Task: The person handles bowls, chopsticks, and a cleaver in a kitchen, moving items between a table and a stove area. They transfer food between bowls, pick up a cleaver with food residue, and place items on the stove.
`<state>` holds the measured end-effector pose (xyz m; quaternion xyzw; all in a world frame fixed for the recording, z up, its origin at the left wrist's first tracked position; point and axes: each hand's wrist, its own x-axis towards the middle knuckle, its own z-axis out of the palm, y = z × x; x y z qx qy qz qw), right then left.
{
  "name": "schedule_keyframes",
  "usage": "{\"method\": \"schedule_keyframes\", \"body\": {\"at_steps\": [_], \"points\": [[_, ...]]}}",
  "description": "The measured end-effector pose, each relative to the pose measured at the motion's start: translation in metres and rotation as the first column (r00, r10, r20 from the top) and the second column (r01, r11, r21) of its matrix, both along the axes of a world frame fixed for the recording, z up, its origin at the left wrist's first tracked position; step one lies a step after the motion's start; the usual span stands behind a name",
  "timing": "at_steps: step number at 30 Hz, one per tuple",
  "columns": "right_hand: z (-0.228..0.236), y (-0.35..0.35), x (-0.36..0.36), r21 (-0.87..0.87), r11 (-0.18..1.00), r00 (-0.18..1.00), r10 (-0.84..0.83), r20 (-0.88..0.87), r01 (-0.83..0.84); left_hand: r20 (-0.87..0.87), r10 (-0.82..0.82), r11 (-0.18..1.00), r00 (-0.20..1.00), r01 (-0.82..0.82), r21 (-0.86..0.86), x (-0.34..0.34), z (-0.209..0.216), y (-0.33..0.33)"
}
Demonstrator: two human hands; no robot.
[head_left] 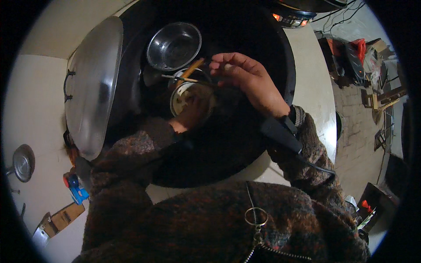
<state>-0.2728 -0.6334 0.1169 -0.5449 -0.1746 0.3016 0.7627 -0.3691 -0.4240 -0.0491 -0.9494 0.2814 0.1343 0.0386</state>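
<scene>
I see a pale tiled counter (39, 101) filling the left of the frame. At upper right, a dim brick floor (355, 131) is crowded with clutter and cables (337, 17); the light is low.

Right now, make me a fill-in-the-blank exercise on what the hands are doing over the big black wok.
1. The right hand holds a pair of ____ over the small white bowl.
2. The left hand grips that bowl inside the large black ____.
3. The shiny steel bowl beyond it looks ____.
4. The big round metal lid leans at the person's ____ side.

Missing words: chopsticks; wok; empty; left
</scene>
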Motion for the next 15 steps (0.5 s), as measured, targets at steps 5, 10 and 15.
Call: {"method": "schedule_keyframes", "body": {"at_steps": [5,10,15], "points": [[-0.001,-0.001,0.000,0.019,1.000,0.998,-0.007,0.058,0.006,0.002,0.187,0.843,0.982,-0.160,-0.513,0.050,-0.027,0.001],[0.003,-0.002,0.001,0.031,0.999,0.996,-0.038,0.078,0.036,0.304,0.207,0.976,0.930,-0.175,-0.131,0.067,-0.055,-0.019],[0.005,-0.002,0.001,0.023,0.999,0.995,-0.031,0.090,0.029,0.334,0.099,0.993,0.937,-0.117,0.035,0.045,-0.038,-0.026]]}}
